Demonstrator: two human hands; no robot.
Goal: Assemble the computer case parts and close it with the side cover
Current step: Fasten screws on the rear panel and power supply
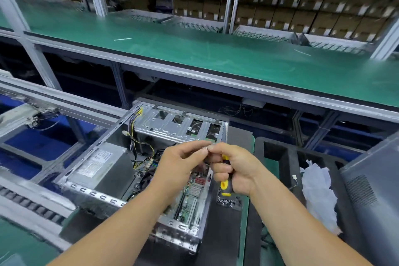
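An open metal computer case (103, 198) lies on its side in front of me, showing a grey power supply (101, 164), a silver drive cage (172, 125) and a green motherboard (190, 201). Above the case my right hand (235, 170) grips a yellow-and-black screwdriver (225, 185), handle pointing down. My left hand (183, 164) pinches something small and silvery at the screwdriver's tip, where both hands' fingertips meet; it is too small to identify. A grey side cover (375, 196) leans at the right edge.
A small pile of screws (228, 202) lies just right of the case. A black foam tray (291, 157) holds crumpled white plastic (317, 192). A green conveyor bench (194, 49) runs across behind, with shelves of cartons beyond. Metal rails cross at the left.
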